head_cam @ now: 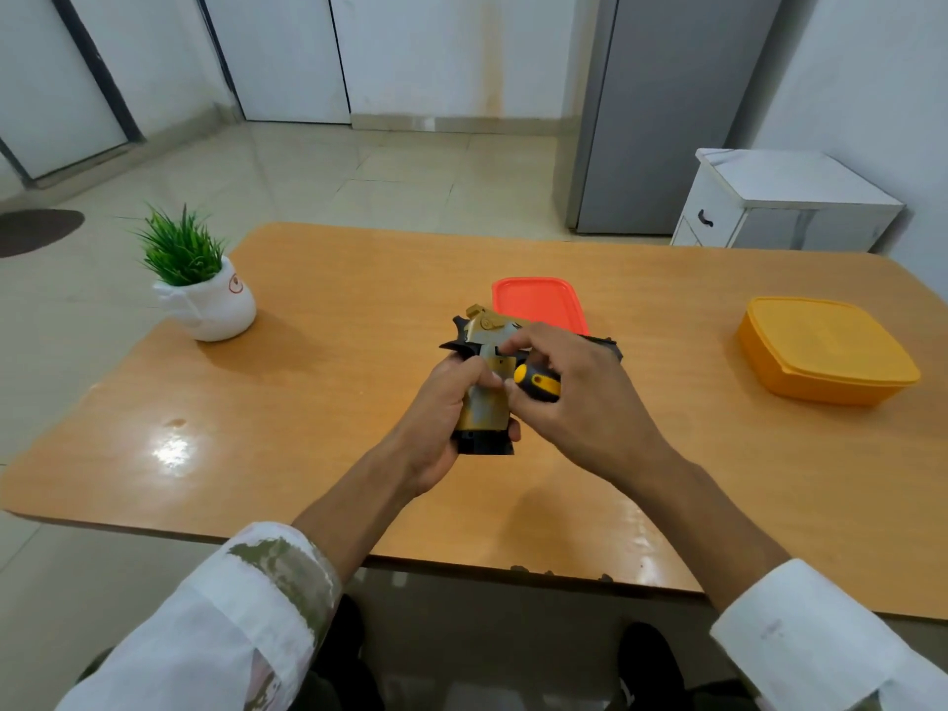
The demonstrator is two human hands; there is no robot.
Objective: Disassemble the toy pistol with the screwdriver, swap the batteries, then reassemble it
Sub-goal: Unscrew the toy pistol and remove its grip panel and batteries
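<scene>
A gold and black toy pistol (487, 397) is held above the middle of the wooden table (308, 402), grip pointing toward me. My left hand (441, 402) grips its handle from the left. My right hand (579, 397) holds a screwdriver with a yellow and black handle (538, 383) in its curled fingers, while its thumb and forefinger touch the pistol's side near the trigger. The screwdriver's tip and the pistol's barrel are hidden behind my right hand.
An orange-red lid (538, 302) lies on the table just behind the pistol. A yellow lidded container (826, 348) stands at the right. A small potted plant (205, 295) sits at the left corner. A white cabinet (779, 202) stands beyond the table.
</scene>
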